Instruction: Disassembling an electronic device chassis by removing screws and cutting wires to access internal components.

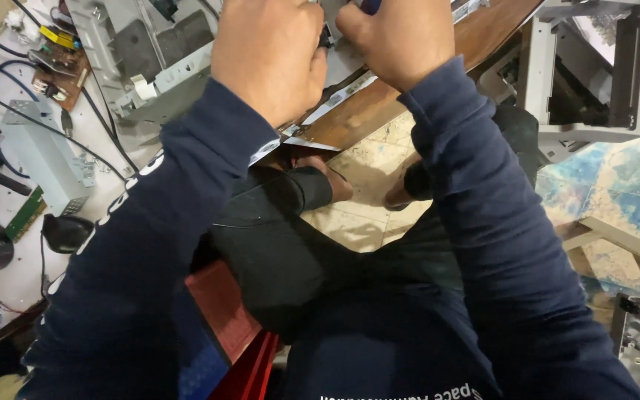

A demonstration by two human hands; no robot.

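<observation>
A: The sleeves point(187, 244) filled the near view. What did the fists hold?

B: The left hand point(268, 55) was clenched, contents hidden; the right hand point(401, 37) gripped a dark handle over the chassis point(150, 59) at the bench point(379, 104) edge. A slip could have gouged it.

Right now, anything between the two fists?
Head view: a small dark part sits in the narrow gap between left hand and right hand, above the grey machine chassis.
</observation>
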